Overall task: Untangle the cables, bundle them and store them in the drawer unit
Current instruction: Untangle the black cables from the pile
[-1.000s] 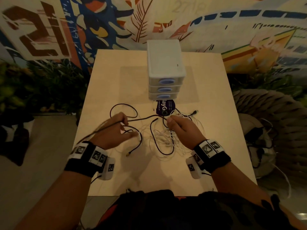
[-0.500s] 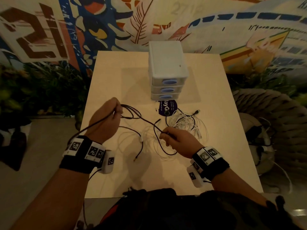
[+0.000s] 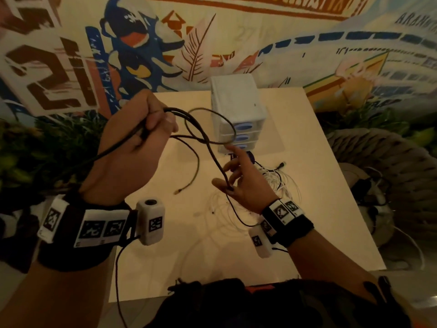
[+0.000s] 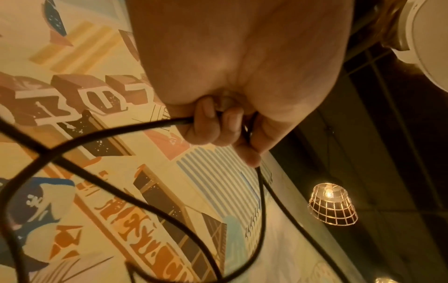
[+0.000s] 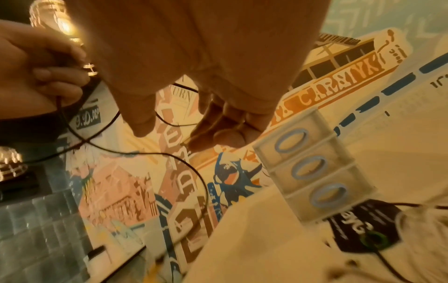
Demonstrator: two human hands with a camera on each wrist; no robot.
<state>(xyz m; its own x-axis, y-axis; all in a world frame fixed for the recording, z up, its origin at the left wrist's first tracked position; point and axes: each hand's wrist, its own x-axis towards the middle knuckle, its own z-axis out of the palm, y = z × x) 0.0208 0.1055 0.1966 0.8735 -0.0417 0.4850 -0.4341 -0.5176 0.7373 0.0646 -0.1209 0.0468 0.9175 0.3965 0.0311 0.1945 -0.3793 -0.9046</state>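
the left hand [image 3: 132,147] is up in the air, above the counter's [image 3: 307,185] 10 o'clock side. its grip is clenched round the black cable [image 3: 208,143], with the fingers [image 4: 206,126] curled over it in the left wrist view. from this fist one part of the cable runs back toward 7 o'clock, past the wrist and off the counter's near edge. the other part goes out toward 3 o'clock, makes a big round loop in front of the drawer unit [image 3: 236,110], and then slants down toward 5 o'clock to the right hand [image 3: 246,183].

the right hand is lower, near the middle of the counter. its fingers are spread out and mostly straight, and the cable passes between the thumb and the fingers. i cannot tell if they pinch it or only touch it. below this hand the cable curves on toward 6 o'clock, down by the right wrist.

a thinner black end [image 3: 186,183] hangs from the left hand's side. it points down toward 6 o'clock with a small plug at its tip, just over the counter.

the white cables [image 3: 279,183] lie in a messy pile on the counter, under and at 3 o'clock of the right hand. a dark round tag [image 5: 363,226] lies just in front of the drawer unit.

the drawer unit stands upright at the far middle, at 12 o'clock. its three drawers with blue oval handles face the person and look pushed in.
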